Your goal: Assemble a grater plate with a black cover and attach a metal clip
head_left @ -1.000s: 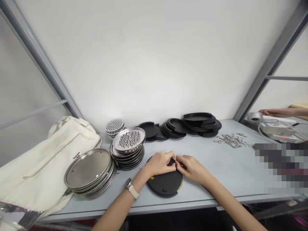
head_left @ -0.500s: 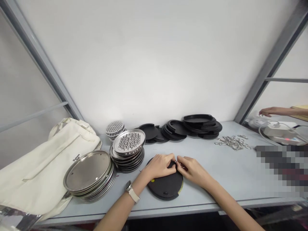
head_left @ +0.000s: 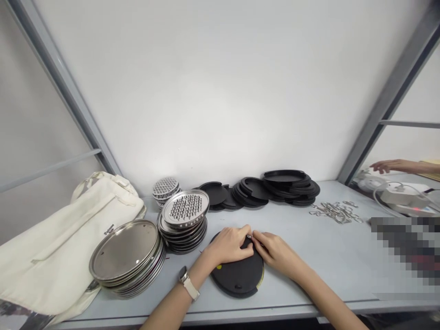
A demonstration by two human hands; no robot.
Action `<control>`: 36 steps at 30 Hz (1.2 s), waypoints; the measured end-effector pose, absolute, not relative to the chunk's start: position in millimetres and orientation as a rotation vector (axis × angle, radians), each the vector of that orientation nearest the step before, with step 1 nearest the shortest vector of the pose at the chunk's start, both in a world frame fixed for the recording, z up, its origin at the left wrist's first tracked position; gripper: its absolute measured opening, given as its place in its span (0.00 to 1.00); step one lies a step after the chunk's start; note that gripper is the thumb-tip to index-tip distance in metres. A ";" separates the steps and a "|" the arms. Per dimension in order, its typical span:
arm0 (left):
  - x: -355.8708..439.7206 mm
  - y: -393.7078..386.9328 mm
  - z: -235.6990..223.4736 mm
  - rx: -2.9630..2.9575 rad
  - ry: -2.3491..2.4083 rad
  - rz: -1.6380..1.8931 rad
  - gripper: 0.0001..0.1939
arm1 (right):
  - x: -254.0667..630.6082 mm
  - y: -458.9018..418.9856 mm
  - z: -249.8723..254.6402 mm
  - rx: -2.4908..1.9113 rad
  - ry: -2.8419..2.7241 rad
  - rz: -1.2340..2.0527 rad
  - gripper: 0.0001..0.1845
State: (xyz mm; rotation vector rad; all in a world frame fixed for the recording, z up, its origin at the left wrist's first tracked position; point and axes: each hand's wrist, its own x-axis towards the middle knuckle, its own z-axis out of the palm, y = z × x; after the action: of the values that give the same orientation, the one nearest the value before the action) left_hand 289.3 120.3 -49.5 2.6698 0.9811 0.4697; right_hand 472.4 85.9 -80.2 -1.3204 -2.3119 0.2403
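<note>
Right grip (head_left: 275, 251) at black disc (head_left: 237, 276) edge

The round black plastic-looking disc (head_left: 237, 277) at lower centre is matt and smooth; a round silver metal grater plate (head_left: 186, 209) left of centre is glossy, its middle rough.

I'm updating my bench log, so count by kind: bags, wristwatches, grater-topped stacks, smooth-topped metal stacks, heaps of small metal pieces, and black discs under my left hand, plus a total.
Cream bag: 1
Wristwatch: 1
Grater-topped stacks: 2
Smooth-topped metal stack: 1
Heap of small metal pieces: 1
Front black disc: 1
Total: 7
</note>
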 end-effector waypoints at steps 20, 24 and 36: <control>289.7 122.2 -49.8 2.598 0.966 0.470 0.08 | 471.9 87.8 -82.0 -1.354 -2.302 0.177 0.10; 289.3 122.0 -49.1 2.578 0.957 0.472 0.08 | 472.1 88.3 -83.1 -1.348 -2.294 0.148 0.10; 289.5 122.5 -49.3 2.519 0.930 0.521 0.07 | 472.3 87.9 -83.2 -1.351 -2.318 0.067 0.09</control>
State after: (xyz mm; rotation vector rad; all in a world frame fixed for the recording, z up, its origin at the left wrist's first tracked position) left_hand 289.5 122.5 -49.3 2.5192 0.9302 0.5206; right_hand 472.3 87.9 -83.2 -1.3513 -2.3179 0.0668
